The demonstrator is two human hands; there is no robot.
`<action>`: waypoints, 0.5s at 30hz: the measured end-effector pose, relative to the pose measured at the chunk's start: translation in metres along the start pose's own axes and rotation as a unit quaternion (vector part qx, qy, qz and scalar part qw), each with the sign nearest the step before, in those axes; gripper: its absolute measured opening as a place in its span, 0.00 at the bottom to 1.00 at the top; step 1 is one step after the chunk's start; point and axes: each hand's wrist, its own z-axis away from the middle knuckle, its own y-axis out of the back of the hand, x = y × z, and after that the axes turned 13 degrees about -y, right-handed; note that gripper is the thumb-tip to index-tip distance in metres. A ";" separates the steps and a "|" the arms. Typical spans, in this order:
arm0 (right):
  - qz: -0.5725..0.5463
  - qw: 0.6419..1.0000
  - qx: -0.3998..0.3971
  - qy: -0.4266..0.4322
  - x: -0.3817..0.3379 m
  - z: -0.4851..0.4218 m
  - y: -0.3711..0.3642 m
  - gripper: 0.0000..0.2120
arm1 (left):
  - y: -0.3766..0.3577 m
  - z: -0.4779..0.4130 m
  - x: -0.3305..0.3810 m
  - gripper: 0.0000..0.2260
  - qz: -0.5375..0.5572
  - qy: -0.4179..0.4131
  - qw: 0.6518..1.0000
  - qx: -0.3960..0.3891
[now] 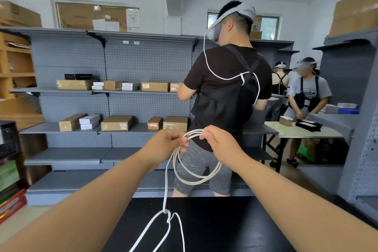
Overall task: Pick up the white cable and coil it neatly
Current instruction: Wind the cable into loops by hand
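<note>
I hold a white cable (196, 178) in the air above a black table (214, 227). My left hand (169, 141) pinches the top of a few hanging loops. My right hand (216, 139) grips the same strands just to the right, thumb and fingers closed on them. The loops hang down between my forearms in a rough circle. One loose strand drops from my left hand to a small knot or tie just above the table, then splits and runs off the bottom edge of the view.
A person in a black shirt and headset (229, 88) stands close behind the table, back to me. Grey pegboard shelves (114, 92) with cardboard boxes fill the left. Two more people work at a pale table (302, 131) on the right.
</note>
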 end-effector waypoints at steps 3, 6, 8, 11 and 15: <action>-0.016 0.999 0.027 -0.004 0.001 -0.001 -0.002 0.14 | -0.003 0.002 -0.006 0.07 0.038 0.015 0.999 0.011; -0.051 0.998 0.044 -0.013 0.004 -0.001 -0.003 0.13 | -0.004 0.005 -0.011 0.08 0.059 0.024 0.998 0.009; -0.085 0.994 0.056 -0.028 0.007 -0.002 -0.004 0.13 | -0.004 0.008 -0.013 0.08 0.076 0.031 0.997 0.012; -0.140 0.987 0.060 -0.061 0.013 -0.003 -0.005 0.14 | -0.008 0.011 -0.010 0.07 0.079 0.024 0.996 0.018; -0.157 0.982 0.028 -0.098 0.013 0.002 0.000 0.14 | -0.012 0.011 0.003 0.07 0.032 -0.002 0.999 0.035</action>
